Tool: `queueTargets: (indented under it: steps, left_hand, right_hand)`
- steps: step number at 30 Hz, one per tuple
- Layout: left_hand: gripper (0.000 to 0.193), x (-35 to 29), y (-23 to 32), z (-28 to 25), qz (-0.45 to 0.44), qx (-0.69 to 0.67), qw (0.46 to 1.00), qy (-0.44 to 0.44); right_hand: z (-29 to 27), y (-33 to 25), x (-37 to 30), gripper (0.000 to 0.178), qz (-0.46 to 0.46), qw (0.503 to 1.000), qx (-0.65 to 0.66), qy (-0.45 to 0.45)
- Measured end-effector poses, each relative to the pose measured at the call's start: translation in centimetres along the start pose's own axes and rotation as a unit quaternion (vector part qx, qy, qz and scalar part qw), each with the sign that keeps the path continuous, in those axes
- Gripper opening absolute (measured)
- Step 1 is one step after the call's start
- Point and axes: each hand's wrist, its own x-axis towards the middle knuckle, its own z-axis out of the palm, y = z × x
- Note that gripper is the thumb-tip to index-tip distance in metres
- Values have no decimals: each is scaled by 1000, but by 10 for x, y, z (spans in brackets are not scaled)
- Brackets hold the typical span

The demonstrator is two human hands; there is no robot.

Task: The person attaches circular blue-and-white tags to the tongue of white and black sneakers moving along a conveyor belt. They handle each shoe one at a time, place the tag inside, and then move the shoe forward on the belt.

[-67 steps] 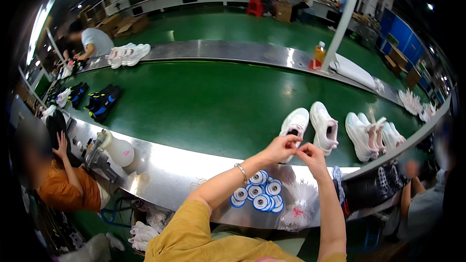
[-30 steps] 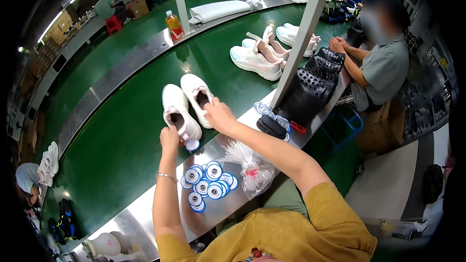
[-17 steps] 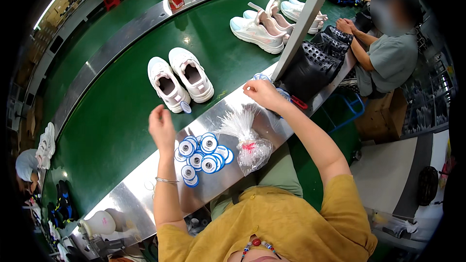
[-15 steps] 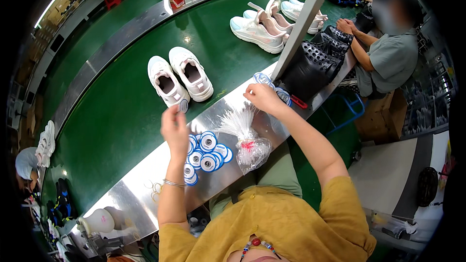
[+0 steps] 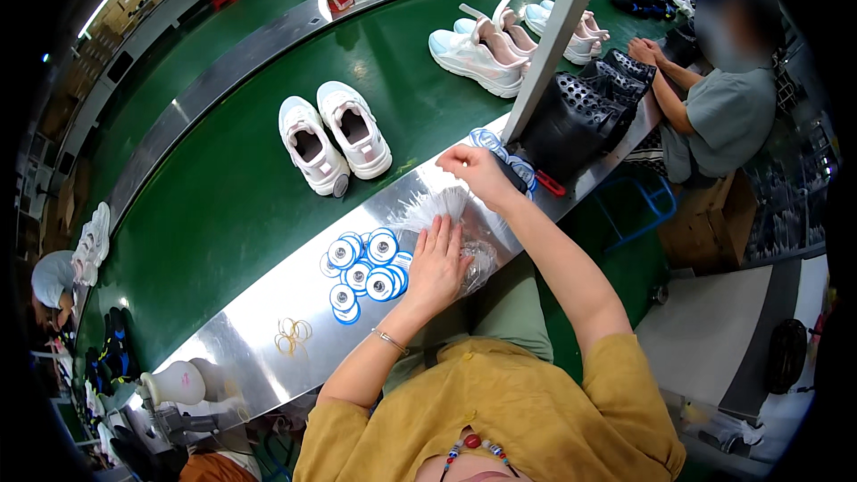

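My left hand (image 5: 436,266) lies with its fingers stretched out on a bundle of thin white plastic strands (image 5: 427,208), like tag ties, whose lower end sits in a clear plastic bag (image 5: 480,261). Just beyond the bundle, my right hand (image 5: 478,171) has its fingertips pinched together; what they hold, if anything, is too small to make out. Round blue-and-white tags (image 5: 358,277) lie in a loose pile left of my left hand. On the green surface ahead stands a pair of white sneakers (image 5: 332,138), with a small round grey-looking tag (image 5: 340,186) at one heel.
More blue-and-white tags (image 5: 489,139) and a red-handled tool (image 5: 550,183) lie by a grey post (image 5: 558,40). Black perforated boots (image 5: 580,120) and other pale sneakers (image 5: 478,58) stand at right. Yellow rubber bands (image 5: 292,336) are at left. A co-worker (image 5: 728,107) sits at right.
My left hand has left the tag at the sneaker's heel and come down right onto the strand bundle. My right hand has shifted slightly left. The tag stays at the heel.
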Motion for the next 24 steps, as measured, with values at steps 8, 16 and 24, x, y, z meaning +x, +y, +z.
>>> queueTargets:
  steps: [8, 16, 24]
  left_hand:
    - [42, -11, -2, -4, -5, 7, 999, 49]
    - [23, -54, -56, -52, -111, -76, 982, 135]
    - [42, -78, -64, -61, -134, -45, 990, 16]
  right_hand:
    - [-2, -38, -2, 14, -39, 954, 288, 78]
    - [-17, -15, -34, 13, 99, 990, 92, 36]
    - [12, -10, -43, 8, 90, 994, 56, -20]
